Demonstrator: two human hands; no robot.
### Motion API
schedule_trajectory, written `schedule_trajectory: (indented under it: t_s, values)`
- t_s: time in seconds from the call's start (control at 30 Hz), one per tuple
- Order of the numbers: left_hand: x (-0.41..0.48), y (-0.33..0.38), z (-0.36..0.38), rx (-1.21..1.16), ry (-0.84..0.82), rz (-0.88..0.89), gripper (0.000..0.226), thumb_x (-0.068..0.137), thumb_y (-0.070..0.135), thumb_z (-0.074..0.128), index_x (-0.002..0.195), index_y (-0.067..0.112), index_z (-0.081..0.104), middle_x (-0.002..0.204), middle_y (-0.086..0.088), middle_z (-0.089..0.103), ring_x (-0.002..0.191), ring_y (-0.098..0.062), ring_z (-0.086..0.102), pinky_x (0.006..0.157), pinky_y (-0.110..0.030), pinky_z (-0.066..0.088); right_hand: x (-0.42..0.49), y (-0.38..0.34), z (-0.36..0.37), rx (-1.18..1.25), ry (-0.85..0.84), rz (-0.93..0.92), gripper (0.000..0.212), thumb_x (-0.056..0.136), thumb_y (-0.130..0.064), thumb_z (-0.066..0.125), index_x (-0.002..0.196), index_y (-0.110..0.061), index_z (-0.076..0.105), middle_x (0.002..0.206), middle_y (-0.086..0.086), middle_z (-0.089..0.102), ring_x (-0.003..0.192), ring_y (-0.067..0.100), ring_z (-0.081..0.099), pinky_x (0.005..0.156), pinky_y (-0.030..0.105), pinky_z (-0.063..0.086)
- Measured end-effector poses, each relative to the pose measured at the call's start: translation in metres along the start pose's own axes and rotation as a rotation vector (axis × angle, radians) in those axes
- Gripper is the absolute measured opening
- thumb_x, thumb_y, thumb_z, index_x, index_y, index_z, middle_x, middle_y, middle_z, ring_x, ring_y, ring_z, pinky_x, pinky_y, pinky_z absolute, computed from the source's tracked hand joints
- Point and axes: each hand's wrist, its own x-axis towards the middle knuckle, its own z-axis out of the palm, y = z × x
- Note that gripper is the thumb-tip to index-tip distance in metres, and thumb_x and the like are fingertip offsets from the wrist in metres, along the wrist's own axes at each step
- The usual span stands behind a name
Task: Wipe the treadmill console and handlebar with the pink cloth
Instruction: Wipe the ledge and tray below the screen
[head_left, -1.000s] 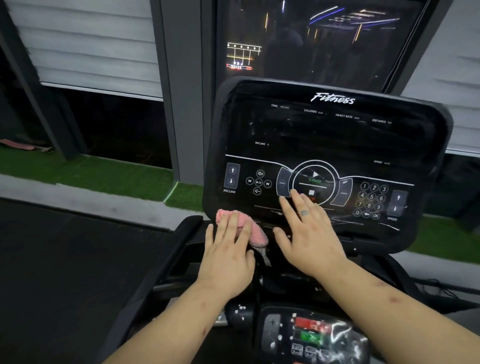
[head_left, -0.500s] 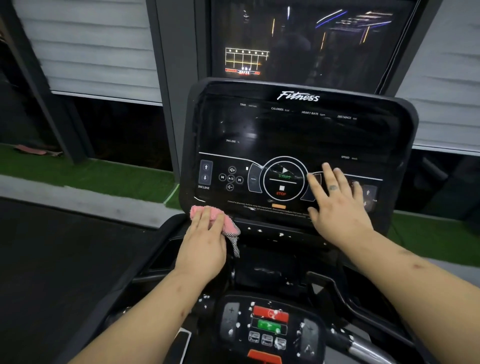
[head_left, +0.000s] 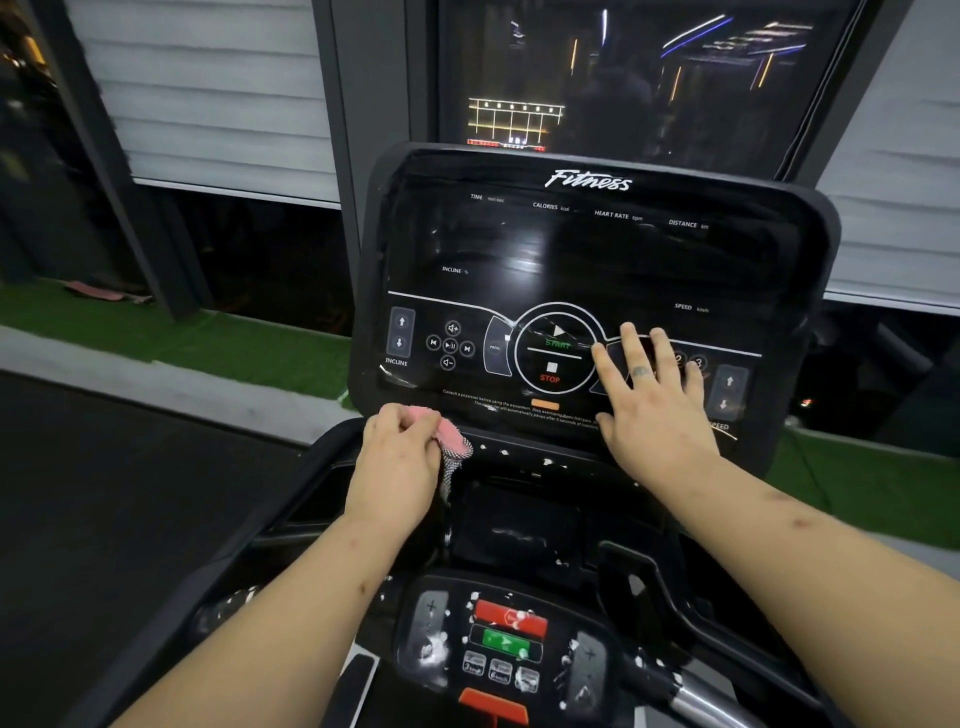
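Fingers of the left hand (head_left: 397, 457) pinch the pink cloth (head_left: 451, 437), bunched up with a checked edge hanging down. Right hand (head_left: 655, 410) lies flat, fingers spread, on the black console (head_left: 597, 249).

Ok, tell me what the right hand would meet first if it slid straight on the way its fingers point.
The right hand lies flat on the black glossy treadmill console, fingers pointing up the panel. Going straight on, it would probably cross the white curved divider line first, then the blank dark display; nothing raised shows in that path.
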Motion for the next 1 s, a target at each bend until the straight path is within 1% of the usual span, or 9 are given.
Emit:
schedule_trajectory:
  t_s: [0.1, 0.17, 0.23, 0.43, 0.57, 0.73, 0.83, 0.93, 1.0]
  values:
    - [-0.001, 0.011, 0.005, -0.027, -0.036, -0.034, 0.037, 0.095, 0.013, 0.064, 0.131, 0.019, 0.069, 0.119, -0.007, 0.054, 0.111, -0.029, 0.048, 0.094, -0.041, 0.047, 0.001, 0.000, 0.002, -0.003, -0.012, -0.008, 0.082, 0.104, -0.049, 0.045, 0.164, -0.028, -0.007, 0.171, 0.011, -0.019, 0.157, 0.039, -0.014, 0.123, 0.064, 0.016]
    - [-0.003, 0.013, 0.009, -0.035, -0.033, -0.032, 0.042, 0.092, 0.014, 0.065, 0.134, 0.016, 0.066, 0.123, -0.008, 0.056, 0.112, -0.030, 0.049, 0.096, -0.044, 0.048, 0.002, 0.001, 0.003, -0.001, -0.001, -0.014, 0.082, 0.104, -0.049, 0.044, 0.164, -0.028, -0.008, 0.171, 0.011, -0.020, 0.157, 0.039, -0.015, 0.123, 0.065, 0.016]
    - [-0.006, 0.017, 0.014, -0.050, -0.035, -0.014, 0.042, 0.089, 0.014, 0.066, 0.130, 0.014, 0.062, 0.122, -0.008, 0.057, 0.110, -0.031, 0.050, 0.095, -0.046, 0.049, 0.002, 0.001, 0.004, 0.005, 0.007, -0.019, 0.082, 0.104, -0.048, 0.045, 0.164, -0.028, -0.008, 0.171, 0.012, -0.019, 0.157, 0.040, -0.015, 0.123, 0.066, 0.016]
    - [-0.012, 0.028, 0.020, -0.005, -0.125, -0.001, 0.025, 0.092, 0.020, 0.065, 0.116, 0.020, 0.062, 0.123, 0.000, 0.047, 0.115, -0.022, 0.041, 0.082, -0.038, 0.054, 0.002, 0.001, 0.009, 0.027, 0.037, -0.017, 0.084, 0.101, -0.047, 0.050, 0.165, -0.028, -0.002, 0.172, 0.012, -0.015, 0.157, 0.040, -0.012, 0.122, 0.067, 0.017]
    - [-0.003, 0.020, 0.017, 0.020, -0.104, -0.063, 0.022, 0.093, 0.021, 0.063, 0.115, 0.017, 0.061, 0.122, -0.003, 0.046, 0.112, -0.024, 0.040, 0.089, -0.038, 0.051, 0.002, 0.000, 0.008, 0.013, 0.028, -0.016, 0.086, 0.101, -0.046, 0.051, 0.165, -0.027, -0.003, 0.171, 0.013, -0.015, 0.156, 0.042, -0.012, 0.122, 0.067, 0.017]
    - [-0.003, 0.029, 0.019, 0.010, -0.072, -0.094, 0.024, 0.094, 0.022, 0.062, 0.117, 0.016, 0.059, 0.122, -0.005, 0.045, 0.112, -0.025, 0.038, 0.091, -0.034, 0.047, 0.007, -0.011, 0.004, -0.009, 0.048, -0.107, 0.083, 0.097, -0.040, 0.056, 0.165, -0.026, 0.011, 0.172, 0.014, -0.008, 0.157, 0.042, -0.004, 0.121, 0.068, 0.017]
    - [-0.003, 0.026, 0.019, 0.021, -0.076, -0.089, 0.025, 0.094, 0.024, 0.063, 0.118, 0.017, 0.059, 0.123, -0.005, 0.045, 0.112, -0.024, 0.038, 0.089, -0.031, 0.043, 0.019, -0.021, -0.004, -0.001, 0.085, -0.171, 0.079, 0.098, -0.040, 0.056, 0.165, -0.028, 0.014, 0.173, 0.012, -0.008, 0.158, 0.037, -0.003, 0.121, 0.068, 0.015]
    - [-0.002, 0.023, 0.018, 0.029, -0.079, -0.088, 0.024, 0.094, 0.025, 0.063, 0.117, 0.019, 0.059, 0.123, -0.002, 0.043, 0.113, -0.022, 0.036, 0.084, -0.028, 0.041, 0.035, -0.029, -0.016, 0.002, 0.097, -0.214, 0.081, 0.100, -0.047, 0.053, 0.165, -0.030, 0.008, 0.172, 0.010, -0.015, 0.159, 0.034, -0.008, 0.122, 0.067, 0.010]
    - [-0.001, 0.019, 0.016, 0.026, -0.076, -0.105, 0.024, 0.094, 0.025, 0.063, 0.117, 0.019, 0.059, 0.123, -0.001, 0.043, 0.113, -0.022, 0.037, 0.086, -0.030, 0.045, 0.043, -0.029, -0.021, -0.017, 0.077, -0.224, 0.084, 0.101, -0.053, 0.051, 0.164, -0.031, 0.000, 0.171, 0.009, -0.018, 0.158, 0.033, -0.012, 0.123, 0.067, 0.009]
